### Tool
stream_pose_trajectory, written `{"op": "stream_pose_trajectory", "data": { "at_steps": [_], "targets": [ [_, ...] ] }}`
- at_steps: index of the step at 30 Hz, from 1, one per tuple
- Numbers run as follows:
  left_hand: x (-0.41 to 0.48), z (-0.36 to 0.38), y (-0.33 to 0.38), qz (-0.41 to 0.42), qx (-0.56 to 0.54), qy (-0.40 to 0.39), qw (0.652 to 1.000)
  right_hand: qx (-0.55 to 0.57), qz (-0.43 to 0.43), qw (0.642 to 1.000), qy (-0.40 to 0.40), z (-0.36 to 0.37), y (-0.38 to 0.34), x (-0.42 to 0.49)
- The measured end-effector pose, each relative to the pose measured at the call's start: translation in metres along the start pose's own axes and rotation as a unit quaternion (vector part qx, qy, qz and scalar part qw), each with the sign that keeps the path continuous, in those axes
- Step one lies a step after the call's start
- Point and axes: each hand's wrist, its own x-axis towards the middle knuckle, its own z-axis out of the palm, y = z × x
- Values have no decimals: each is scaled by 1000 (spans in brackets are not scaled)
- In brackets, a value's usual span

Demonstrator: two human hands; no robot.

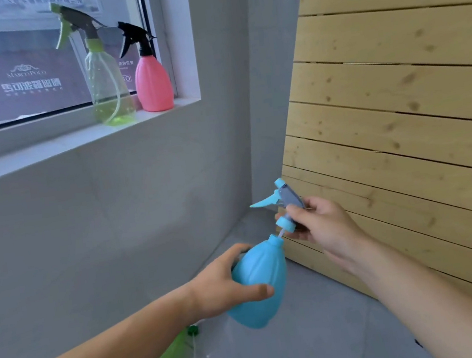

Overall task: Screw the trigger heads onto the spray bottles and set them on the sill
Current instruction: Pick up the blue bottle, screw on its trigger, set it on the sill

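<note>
Step in hand: fitting the trigger head (284, 202) to the blue bottle (259, 284). Left hand (227, 285) wrapped around the bottle body, thumb across the front, fingers behind, bottle held in the air and tilted with its neck up and to the right. Right hand (321, 223) closed on the trigger head, pinched at the grey body just above the blue collar, lever pointing left. Dip tube already entered in the neck; collar just above the opening and apart from it, not yet seated on the thread. Next move, as judged: lower the head along the bottle axis until the collar meets the neck, then turn the collar while holding the bottle body firm. Alignment of collar and neck called for before turning (a tilted start risks a crossed thread). Already on the sill (80, 142), both upright with heads fitted: clear green bottle (109, 90) and pink bottle (153, 84), just beside each other at the right end. On the floor below the left forearm: a further green bottle (174, 355), partly hidden, with a dark green cap and a thin tube nearby; whether its head is attached cannot be told. Task judged roughly halfway done.
</note>
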Motion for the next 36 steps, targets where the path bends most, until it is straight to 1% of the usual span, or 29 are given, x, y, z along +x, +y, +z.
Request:
{"op": "stream_pose_trajectory", "data": {
  "at_steps": [2, 5, 13, 18, 22, 25, 27, 29, 31, 34, 36],
  "targets": [
    [1, 0, 2, 8, -3, -2, 1000, -27, 6, 999, -34, 5, 8, -1],
    [3, -1, 2, 9, -13, -3, 1000, -50, 3, 997, -62, 9, 12, 0],
    [1, -11, 3, 10, -48, -14, 999, -102, -32, 983, -146, 3, 15, 5],
    [0, -12, 5, 6, -37, -4, 999, -132, -55, 980, -138, 7, 16, 8],
    [2, -6, 4, -32, 18, 14, 999, -166, -20, 980, -108, 13, 22, 8],
    [1, -7, 9, -74, 32, -22, 996, -110, 11, 988, -104, 15, 26, 8],
    [-1, -9, 10, -91, 10, -51, 995, -72, 16, 993, -97, 17, 26, 6],
    [-3, -9, 9, -100, -17, -58, 993, -48, 22, 995, -86, 19, 28, 5],
    [-2, -8, 6, -108, -61, -59, 990, -22, 38, 996, -80, 20, 29, 5],
    [2, -9, 4, -131, -168, -74, 974, 16, 50, 997, -58, 20, 28, 8],
    [2, -10, 5, -129, -173, -77, 973, 34, 50, 997, -44, 20, 28, 11]
  ]
}}
